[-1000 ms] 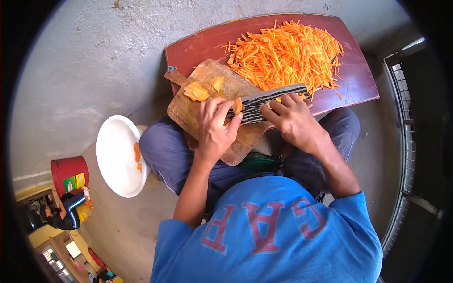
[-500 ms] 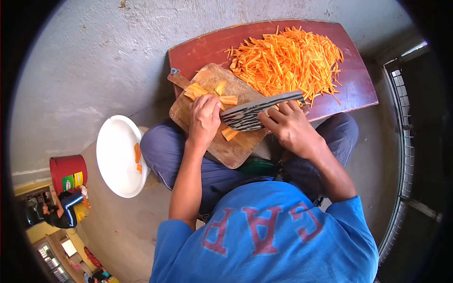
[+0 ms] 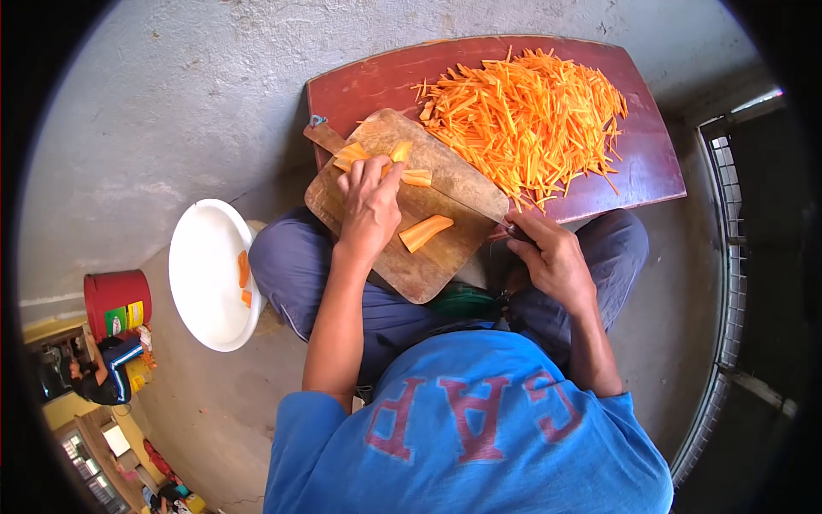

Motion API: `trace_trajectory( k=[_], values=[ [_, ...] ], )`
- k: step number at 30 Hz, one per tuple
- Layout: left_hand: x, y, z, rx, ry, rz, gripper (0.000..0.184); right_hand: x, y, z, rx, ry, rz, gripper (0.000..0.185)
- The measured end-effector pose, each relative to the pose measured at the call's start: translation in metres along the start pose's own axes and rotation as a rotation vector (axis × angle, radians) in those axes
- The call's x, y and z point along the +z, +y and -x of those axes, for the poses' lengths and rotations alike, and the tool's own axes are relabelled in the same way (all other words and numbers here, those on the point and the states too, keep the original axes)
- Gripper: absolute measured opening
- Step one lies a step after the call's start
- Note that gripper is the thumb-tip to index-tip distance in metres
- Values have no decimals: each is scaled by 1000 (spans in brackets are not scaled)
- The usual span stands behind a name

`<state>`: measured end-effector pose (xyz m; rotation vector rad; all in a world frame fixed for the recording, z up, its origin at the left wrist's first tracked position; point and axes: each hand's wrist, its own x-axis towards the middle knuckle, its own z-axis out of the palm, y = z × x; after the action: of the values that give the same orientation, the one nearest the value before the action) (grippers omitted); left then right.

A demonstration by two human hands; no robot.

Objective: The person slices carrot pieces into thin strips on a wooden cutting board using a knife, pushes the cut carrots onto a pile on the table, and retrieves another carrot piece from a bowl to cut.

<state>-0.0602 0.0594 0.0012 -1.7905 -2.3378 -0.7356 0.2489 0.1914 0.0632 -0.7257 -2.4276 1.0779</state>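
A wooden cutting board (image 3: 428, 265) lies tilted across the near left part of the red table (image 3: 368, 86). Over its upper left, my left hand (image 3: 372, 201) has its fingertips down at several orange carrot slices (image 3: 417, 177); whether it grips one is hidden. Another carrot piece (image 3: 425, 232) rests alone nearer the middle of the board. My right hand (image 3: 552, 257) is closed round the handle of a knife (image 3: 467, 206), seen nearly edge-on above the board's right side. Beyond the board is a large heap of thin carrot strips (image 3: 531, 120).
A white basin (image 3: 205, 283) with a few carrot pieces stands left of my knee. Farther left are a red bucket (image 3: 107, 300) and another person (image 3: 107, 373). A wall rises behind the table, and a metal grille (image 3: 728, 197) is at the right.
The knife has turned from broad side to edge-on and its handle hand has moved lower. My left hand has left the piece at the blade and moved to the slices at upper left.
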Motion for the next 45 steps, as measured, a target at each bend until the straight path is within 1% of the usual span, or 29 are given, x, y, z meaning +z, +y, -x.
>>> trace_trajectory(
  k=[3, 6, 7, 13, 16, 19, 22, 23, 26, 29, 32, 35, 36, 38, 39, 41, 44, 45],
  values=[
    [1, 11, 0, -13, 3, 41, 34, -1, -2, -8, -12, 22, 62, 35],
    [0, 18, -4, -7, -55, 19, 35, -5, -10, -17, 52, -1, 72, 36],
    [2, 17, -3, -31, -65, 67, 32, -5, -11, -18, 54, -10, 72, 36],
    [-9, 24, 12, 45, -96, 85, 26, -3, -11, -12, 32, 14, 28, 38],
    [-12, 27, 22, 46, 0, 81, 30, -3, -9, -5, 47, -3, 59, 41],
    [-19, 40, 28, -37, -59, 280, 33, -1, -5, -3, 46, -35, 80, 44],
    [-28, 57, 39, -5, -173, 197, 43, 1, -6, -1, 60, -50, 90, 44],
    [-21, 57, 45, 41, -155, 157, 45, 3, -6, 0, 63, -50, 74, 44],
    [-9, 56, 49, 24, -48, 201, 43, 7, -8, 2, 73, -66, 68, 43],
    [-9, 56, 48, 60, 0, 202, 39, 9, -8, 3, 39, -53, 99, 42],
    [-12, 53, 49, 113, -37, 174, 37, 11, -7, 5, 36, -44, 111, 42],
    [-16, 44, 41, 124, 110, 188, 32, 12, -7, 7, 35, -48, 112, 42],
    [-20, 40, 36, 77, 145, 181, 30, 12, -8, 7, 28, -51, 112, 42],
    [-27, 29, 27, -17, 217, 165, 27, 9, -13, 5, 105, -115, 144, 45],
    [-25, 17, 24, -52, 223, 150, 27, 8, -15, 5, 143, -148, 159, 47],
    [-18, -3, 24, -123, 234, 118, 27, 9, -15, 5, 142, -145, 151, 47],
    [-24, 5, 26, -340, 157, 383, 29, 7, -16, 3, 121, -140, 146, 47],
    [-23, 7, 28, -286, 190, 328, 32, 6, -17, 4, 115, -140, 145, 47]
  ],
)
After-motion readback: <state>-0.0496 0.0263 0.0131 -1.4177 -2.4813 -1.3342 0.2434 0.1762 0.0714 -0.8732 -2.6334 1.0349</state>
